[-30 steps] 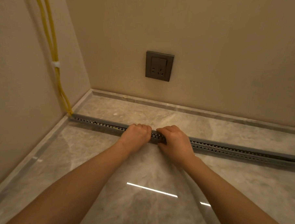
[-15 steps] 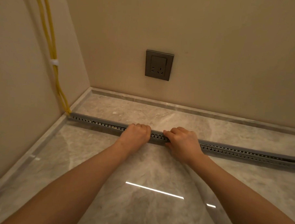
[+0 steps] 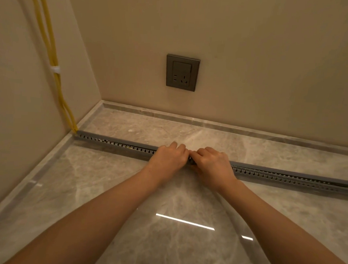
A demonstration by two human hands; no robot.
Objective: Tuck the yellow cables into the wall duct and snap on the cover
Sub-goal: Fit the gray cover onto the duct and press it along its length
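Marble floor (image 3: pixel 67 177) carries a grey duct (image 3: pixel 116 143), left hand (image 3: pixel 168 159) and right hand (image 3: pixel 213 165) curled over it.

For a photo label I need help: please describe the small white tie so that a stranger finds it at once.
On the left wall, two yellow cables run down to the grey duct on the floor. Partway down, the white tie binds them together. It is the only white thing there, small against the yellow cables.

Home room corner: beige walls (image 3: pixel 252 55), wall socket (image 3: pixel 182 72), polished marble floor (image 3: pixel 164 241).
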